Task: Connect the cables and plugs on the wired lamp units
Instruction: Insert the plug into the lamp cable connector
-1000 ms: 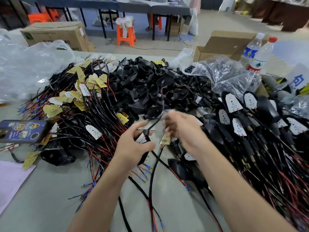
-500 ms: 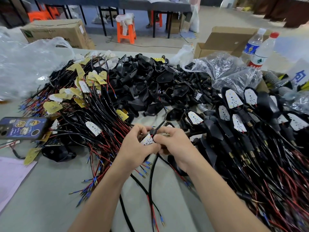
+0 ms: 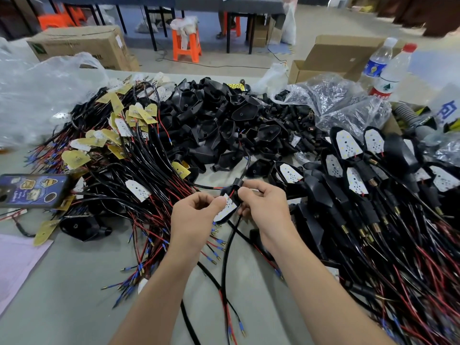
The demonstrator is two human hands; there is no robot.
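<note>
My left hand (image 3: 196,215) pinches a small white LED board (image 3: 225,209) that sits in a black lamp housing. My right hand (image 3: 263,207) grips that housing from the right, fingers curled round it. A black cable (image 3: 227,250) with red and black leads runs from the unit down toward me; another black cable (image 3: 245,168) arcs up from a black sleeve (image 3: 237,182) above the board. Left of my hands lies a tangle of wired LED boards (image 3: 119,155). A heap of empty black housings (image 3: 224,125) is behind. Assembled lamp units (image 3: 368,185) are piled at the right.
A phone (image 3: 32,190) lies at the left on the grey table (image 3: 62,295), with pink paper (image 3: 15,265) near the front left corner. Clear plastic bags (image 3: 336,100) and two water bottles (image 3: 388,68) stand at the back right. Cardboard boxes (image 3: 82,46) lie beyond the table.
My hands have come down and together from a raised, apart position. They now hold the white LED board and its black housing close above the table.
</note>
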